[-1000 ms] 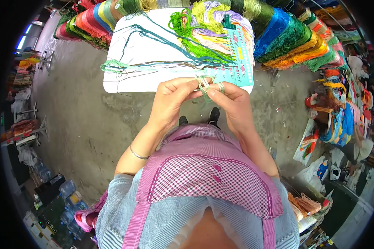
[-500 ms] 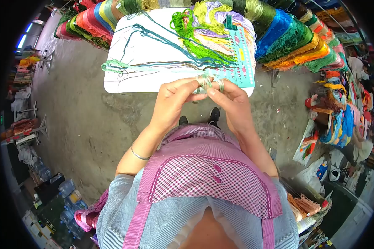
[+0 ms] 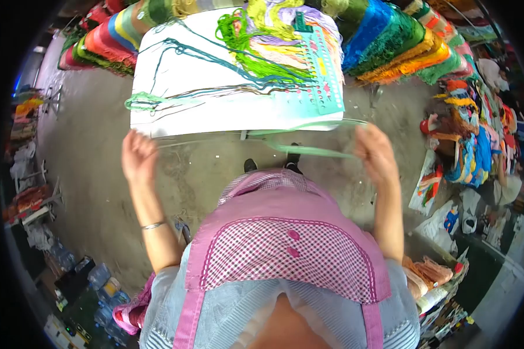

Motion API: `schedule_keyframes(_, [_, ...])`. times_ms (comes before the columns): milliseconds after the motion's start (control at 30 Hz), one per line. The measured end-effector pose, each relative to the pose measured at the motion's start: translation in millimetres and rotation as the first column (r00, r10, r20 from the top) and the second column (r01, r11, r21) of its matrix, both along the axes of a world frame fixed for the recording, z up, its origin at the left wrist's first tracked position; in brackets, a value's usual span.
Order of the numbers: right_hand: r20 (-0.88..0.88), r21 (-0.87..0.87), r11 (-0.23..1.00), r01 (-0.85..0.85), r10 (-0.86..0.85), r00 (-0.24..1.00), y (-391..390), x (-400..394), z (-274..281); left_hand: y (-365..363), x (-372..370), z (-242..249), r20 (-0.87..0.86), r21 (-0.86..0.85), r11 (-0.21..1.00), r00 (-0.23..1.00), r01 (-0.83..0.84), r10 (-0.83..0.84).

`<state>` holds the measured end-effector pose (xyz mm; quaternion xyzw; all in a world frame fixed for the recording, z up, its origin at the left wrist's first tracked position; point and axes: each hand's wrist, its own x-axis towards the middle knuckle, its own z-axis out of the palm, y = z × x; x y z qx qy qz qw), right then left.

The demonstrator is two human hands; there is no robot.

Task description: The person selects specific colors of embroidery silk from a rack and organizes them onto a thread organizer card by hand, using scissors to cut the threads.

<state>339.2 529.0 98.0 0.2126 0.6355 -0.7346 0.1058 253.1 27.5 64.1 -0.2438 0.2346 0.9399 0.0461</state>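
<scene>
Pale green thread (image 3: 308,150) stretches between my two hands in front of the white board (image 3: 186,122), partly smeared by motion. My left hand (image 3: 140,156), fingers closed, grips a thin end of it near the board's left front corner. On the other side my right hand (image 3: 375,152) is closed around the looped strands. Teal and dark brown threads lie across the board. At its right a turquoise card with holes (image 3: 327,78) holds bright green, yellow, lilac and peach threads (image 3: 273,64). Another light green bundle (image 3: 142,103) lies at the board's left edge.
Rows of colourful yarn skeins (image 3: 378,35) hang behind the board and to both sides. Plastic bottles (image 3: 102,296) stand on the floor at the lower left. White bags (image 3: 439,227) and more yarn lie at the right.
My hands were together at the board's front edge; they have moved wide apart, drawing the pale green thread out between them. The view has shifted slightly, with the board now further left.
</scene>
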Motion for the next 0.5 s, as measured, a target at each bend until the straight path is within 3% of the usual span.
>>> schedule_keyframes(33, [0.062, 0.355, 0.935, 0.013, -0.038, 0.997, 35.5, 8.6, -7.9, -39.5, 7.1, -8.3, 0.063, -0.056, 0.992, 0.991, -0.117, 0.12])
schedule_keyframes(67, [0.008, 0.546, 0.834, 0.076, -0.096, 0.995, 80.2, 18.7, -25.0, -114.4, 17.6, -50.6, 0.006, -0.084, 0.986, 0.99, -0.142, 0.143])
schedule_keyframes(100, [-0.047, 0.762, 0.64, 0.101, -0.102, 0.994, 126.5, 31.3, -39.3, -155.7, 26.9, -55.3, 0.104, -0.26, 0.938, 0.959, -0.231, 0.265])
schedule_keyframes(133, [-0.128, 0.846, 0.503, 0.18, -0.135, 0.982, 169.2, 44.4, -50.2, -193.3, 38.2, -63.2, 0.106, -0.335, 0.878, 0.912, -0.343, 0.397])
schedule_keyframes(167, [-0.018, 0.906, 0.409, 0.106, -0.213, 0.977, 207.0, 55.2, -46.1, -234.5, 52.4, -67.7, 0.127, -0.272, 0.905, 0.92, -0.327, 0.371])
schedule_keyframes(200, [-0.079, 0.93, 0.323, 0.174, -0.285, 0.955, 235.0, 65.4, -49.3, -296.1, 64.3, -91.2, 0.066, -0.384, 0.845, 0.902, -0.371, 0.426])
schedule_keyframes(233, [-0.139, 0.946, 0.226, 0.234, -0.369, 0.919, 233.2, 65.0, -32.7, -264.0, 63.9, -62.7, 0.084, -0.615, 0.637, 0.765, -0.464, 0.639])
schedule_keyframes(267, [-0.282, 0.822, 0.392, 0.414, -0.352, 0.893, 249.8, 64.5, -36.2, -246.4, 62.6, -48.4, 0.024, -0.735, 0.483, 0.694, -0.476, 0.72])
schedule_keyframes(300, [-0.422, 0.634, 0.543, 0.551, -0.354, 0.835, 264.9, 63.6, -40.0, -222.1, 58.9, -33.9, -0.01, -0.797, 0.405, 0.681, -0.447, 0.732])
schedule_keyframes(333, [-0.526, 0.418, 0.596, 0.685, -0.456, 0.718, 242.7, 50.9, -24.6, -205.9, 55.3, -26.3, -0.049, -0.851, 0.319, 0.667, -0.417, 0.743])
schedule_keyframes(400, [-0.526, 0.017, 0.636, 0.771, -0.65, 0.548, 199.1, 26.0, -3.2, -202.6, 45.8, -40.6, -0.095, -0.901, 0.257, 0.738, -0.349, 0.668])
schedule_keyframes(433, [-0.511, 0.032, 0.638, 0.769, -0.651, 0.561, 179.7, 14.0, 4.1, -186.8, 37.1, -43.5, -0.119, -0.918, 0.233, 0.782, -0.322, 0.611])
schedule_keyframes(467, [-0.528, 0.109, 0.727, 0.678, -0.535, 0.659, 170.1, 9.6, 1.1, -160.7, 30.7, -39.9, -0.106, -0.921, 0.29, 0.884, -0.259, 0.455])
schedule_keyframes(500, [-0.527, 0.253, 0.682, 0.686, -0.497, 0.689, 151.5, -3.6, -6.0, -121.8, 25.3, -31.8, -0.095, -0.924, 0.331, 0.953, -0.192, 0.288])
